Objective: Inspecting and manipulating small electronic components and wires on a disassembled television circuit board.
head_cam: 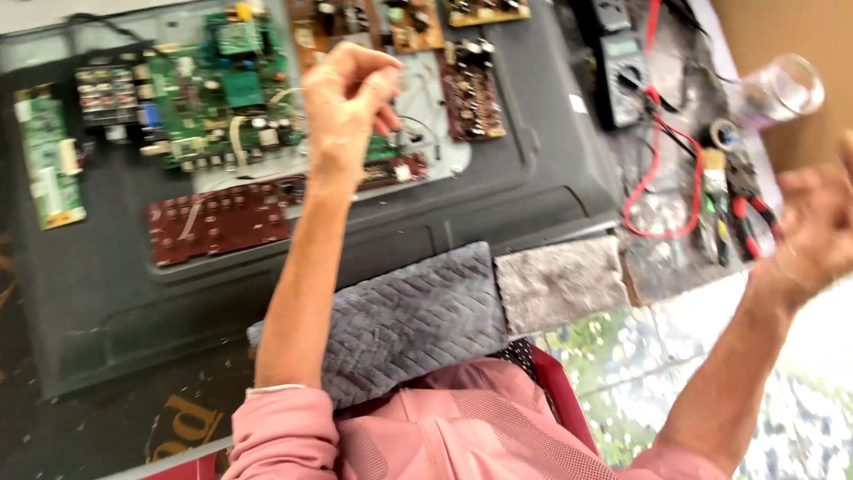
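- Counts: two hands in view, both raised off the work. Left hand (348,102), right hand (813,236).
- Boards on the open dark back panel (98,293): one large green circuit board (222,93), one narrow green board (49,156) at the far left, one long dark red board (218,220), one small dark red board (471,89), and three brown boards partly cut off along the top edge.
- One multimeter (619,67) with a red lead (662,178), one pair of red-handled pliers (746,204), one clear glass (782,89), all to the right of the panel.
- One grey quilted cloth (418,320) lay across the near edge of the panel, over the lap.
- Large green board sat just left of and below the left hand; the hand hovered above the panel's middle, not touching any board as far as I could see.
- Left hand: fingers curled into a loose fist, thumb pressed against the fingers. Couldn't tell if anything small was pinched inside.
- Right hand: blurred, near the pliers and the table edge, lifted clear of them. Fingers looked partly spread, nothing visibly held.
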